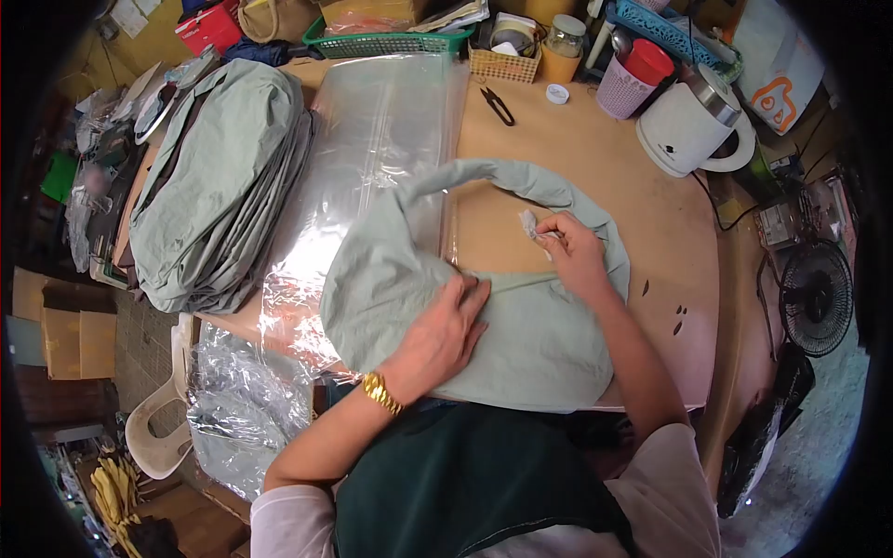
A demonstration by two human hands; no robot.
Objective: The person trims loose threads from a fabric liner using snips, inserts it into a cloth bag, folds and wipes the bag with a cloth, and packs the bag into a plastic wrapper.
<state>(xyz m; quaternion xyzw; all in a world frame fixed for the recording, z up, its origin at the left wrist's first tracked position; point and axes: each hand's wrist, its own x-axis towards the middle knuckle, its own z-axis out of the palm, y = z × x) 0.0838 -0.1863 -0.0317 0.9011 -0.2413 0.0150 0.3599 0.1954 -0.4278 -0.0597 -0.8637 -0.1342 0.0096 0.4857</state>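
Observation:
A pale green fabric shoulder bag (530, 325) lies flat in front of me, its curved strap (502, 171) arched away from me. My left hand (444, 325) rests on the bag near the edge of its opening, with thumb and fingers apart. Inside the loop of the strap, my right hand (572, 249) pinches a small crumpled white piece (529, 223), perhaps a tag or tissue. Its exact kind is too small to tell.
Left of the bag lie clear plastic sleeves (372, 121) and a stack of similar green bags (209, 186). Black thread snips (498, 107) and a white lid (557, 94) sit at the back. A white kettle (684, 126) and black fan (817, 298) are on the right.

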